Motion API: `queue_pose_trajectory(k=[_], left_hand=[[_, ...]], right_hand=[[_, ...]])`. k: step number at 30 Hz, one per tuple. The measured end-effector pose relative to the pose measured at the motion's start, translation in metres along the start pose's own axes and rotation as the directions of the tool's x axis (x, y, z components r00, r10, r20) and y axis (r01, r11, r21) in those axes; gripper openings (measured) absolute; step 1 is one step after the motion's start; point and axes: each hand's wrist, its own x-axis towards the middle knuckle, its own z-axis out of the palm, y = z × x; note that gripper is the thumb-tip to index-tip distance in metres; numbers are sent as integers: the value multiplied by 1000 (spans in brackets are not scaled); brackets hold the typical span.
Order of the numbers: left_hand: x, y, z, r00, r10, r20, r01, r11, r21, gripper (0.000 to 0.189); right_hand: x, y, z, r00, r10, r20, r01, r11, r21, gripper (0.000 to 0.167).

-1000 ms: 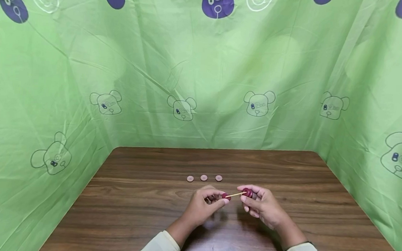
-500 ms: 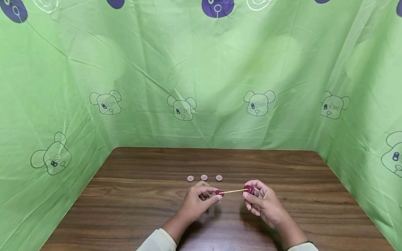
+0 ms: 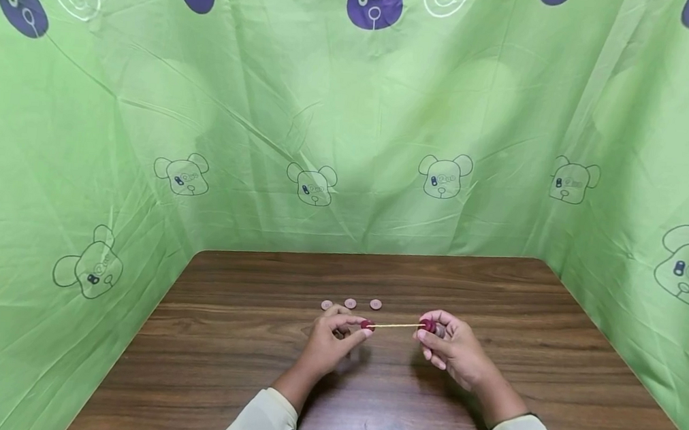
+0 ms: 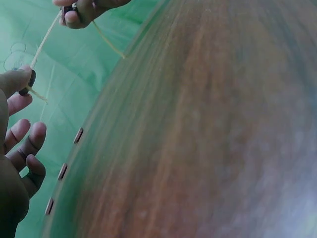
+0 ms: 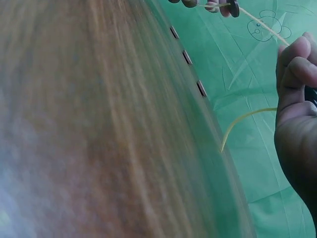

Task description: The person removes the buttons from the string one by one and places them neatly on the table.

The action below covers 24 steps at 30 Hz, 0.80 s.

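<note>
My left hand (image 3: 324,343) pinches a dark red button (image 3: 367,325) between thumb and forefinger; its other fingers are loosely bent in the left wrist view. A thin yellow cord (image 3: 396,325) runs through this button and stretches straight across to my right hand (image 3: 458,348). There the thumb and fingers grip a small stack of dark red buttons (image 3: 428,325), partly hidden by the fingers. A short cord tail (image 4: 39,95) sticks out past the left button. From the right hand a longer loose tail (image 5: 242,119) droops. Both hands are held over the table.
Three pale pink buttons (image 3: 375,304) lie in a row on the brown wooden table (image 3: 232,369), just beyond my left hand, whose fingers lie close to the leftmost one in the head view. A green printed cloth (image 3: 256,98) surrounds the table at the back and sides.
My left hand has moved left with its button, so the stretch of cord between the hands is longer and nearly level. The right hand has shifted slightly up and right.
</note>
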Motion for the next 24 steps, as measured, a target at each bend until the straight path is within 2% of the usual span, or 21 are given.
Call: queue_pose_trajectory(k=[7,16,24], left_hand=[[0,-8,-2,999,34,-23,-34,999,1,18],[1,-7,-9,1000,4,-30,-3,1000,31,20],[1,-11,-13,998,12,-59,-11,1000,29,19]], right_hand=[[0,-1,-1,1000,3,-28,-2,1000,22,21],[-1,0,-3,999,-35,-3,35,999,39,25],[-1,0,-4,999,-39,-9,40,995,88,31]])
